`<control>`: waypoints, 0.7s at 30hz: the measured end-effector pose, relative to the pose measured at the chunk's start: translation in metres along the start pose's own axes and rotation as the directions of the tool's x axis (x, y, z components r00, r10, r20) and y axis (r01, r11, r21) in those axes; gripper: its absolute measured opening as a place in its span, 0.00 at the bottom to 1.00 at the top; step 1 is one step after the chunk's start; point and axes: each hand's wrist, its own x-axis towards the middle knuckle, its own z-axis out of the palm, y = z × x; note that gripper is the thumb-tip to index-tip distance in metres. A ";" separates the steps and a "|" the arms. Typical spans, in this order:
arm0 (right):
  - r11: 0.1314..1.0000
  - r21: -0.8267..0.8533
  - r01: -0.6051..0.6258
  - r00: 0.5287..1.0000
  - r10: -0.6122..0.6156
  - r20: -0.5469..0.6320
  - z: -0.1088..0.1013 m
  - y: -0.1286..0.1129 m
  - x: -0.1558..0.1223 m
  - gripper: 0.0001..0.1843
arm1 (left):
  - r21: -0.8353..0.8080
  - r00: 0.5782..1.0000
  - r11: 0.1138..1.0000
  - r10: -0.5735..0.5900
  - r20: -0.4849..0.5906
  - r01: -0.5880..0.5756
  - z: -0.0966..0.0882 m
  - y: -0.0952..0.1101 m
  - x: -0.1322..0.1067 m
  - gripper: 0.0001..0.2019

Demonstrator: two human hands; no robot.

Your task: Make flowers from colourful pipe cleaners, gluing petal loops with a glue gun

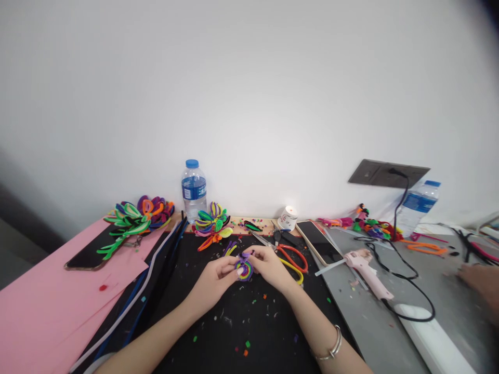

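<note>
Between my two hands is a small coiled pipe-cleaner piece (245,270), ringed in purple, yellow and green. My left hand (218,277) pinches its left side, thumb across the front. My right hand (268,266) grips the upper right of it, where a dark purple bit sticks up. Just behind my left fingers lie a few purple and yellow pipe cleaners (231,249). Close by my right hand are scissors with orange handles (293,257) and a yellow loop handle (294,270) partly behind my wrist.
A water bottle (194,192) and pipe-cleaner flowers (212,224) stand by the wall. Phones lie left (91,250) and right (319,243). A corded pink glue gun (368,275) lies right, near a white power bank-like block (432,337). Another person's hand (481,280) is at far right.
</note>
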 end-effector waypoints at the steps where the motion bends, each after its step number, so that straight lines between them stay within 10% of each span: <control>1: 1.000 0.008 -0.017 1.000 0.017 0.010 0.001 0.001 0.000 0.10 | -0.010 1.000 1.000 -0.012 0.011 0.012 0.001 0.001 -0.001 0.11; 10: 0.993 -0.113 0.033 0.890 -0.080 -0.448 -0.020 0.001 0.004 0.12 | -0.116 0.963 0.993 -0.014 -0.270 -0.019 -0.005 -0.011 0.005 0.16; 21: 0.997 0.064 0.054 0.939 -0.029 -0.343 -0.009 -0.001 0.002 0.14 | -0.054 0.943 0.994 0.069 -0.324 -0.091 -0.010 -0.011 0.004 0.08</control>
